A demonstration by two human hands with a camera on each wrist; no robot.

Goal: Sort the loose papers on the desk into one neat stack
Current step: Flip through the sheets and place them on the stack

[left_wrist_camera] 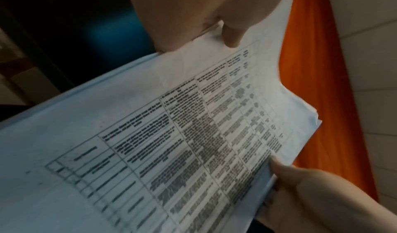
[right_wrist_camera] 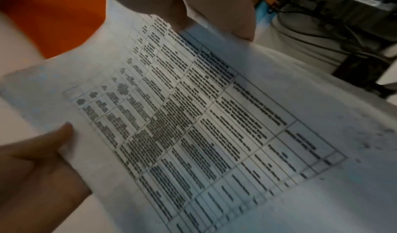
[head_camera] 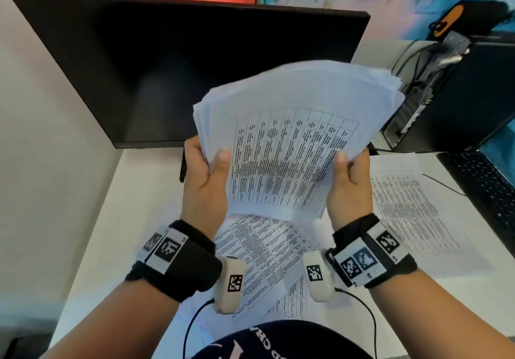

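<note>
Loose sheets (head_camera: 267, 250) flat on table (head_camera: 117, 219), nearest, directly beneath lifted bundle (head_camera: 292, 141). Clamped by left hand (head_camera: 204, 180) and right hand (head_camera: 349, 185) at opposite near edges (far end fanned, long axis running away).

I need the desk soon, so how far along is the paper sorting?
Partly done: a thick bundle of papers is gathered, gripped by left hand and right hand, edges still fanned. Left: loose sheets beneath and another sheet at right.
</note>
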